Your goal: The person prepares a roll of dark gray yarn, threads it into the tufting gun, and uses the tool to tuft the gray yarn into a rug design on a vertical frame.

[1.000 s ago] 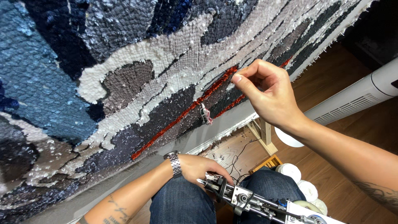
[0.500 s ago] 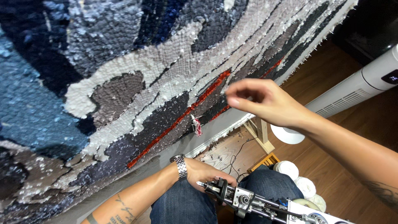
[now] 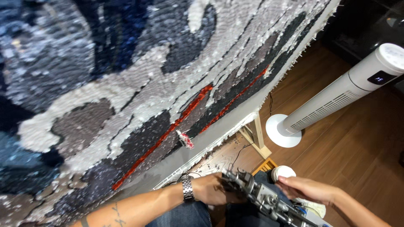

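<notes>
A big tufted rug (image 3: 126,84) stretched on an upright frame fills most of the room from here, swirled in blues, greys and white with thin red lines (image 3: 168,134) running slantwise across it. To the right of the rug a white tower fan (image 3: 336,101) stands on the wooden floor (image 3: 349,155), well apart from the cloth. Below the rug's lower edge, over the person's lap, sits the metal tufting gun (image 3: 261,197), its needle end toward the rug. The left hand (image 3: 219,189), with a wristwatch (image 3: 187,189) on the wrist, is wrapped around the front of the gun, fingers closed on it. The right hand (image 3: 307,189) lies at the gun's rear part with fingers curled, but I cannot tell whether it really grips it. The gun looks rigid and fairly heavy, all metal and gears, best held by both ends, clear of the needle. A small tuft of loose red and white yarn (image 3: 185,138) hangs from the rug beside the red line, soft and light.
</notes>
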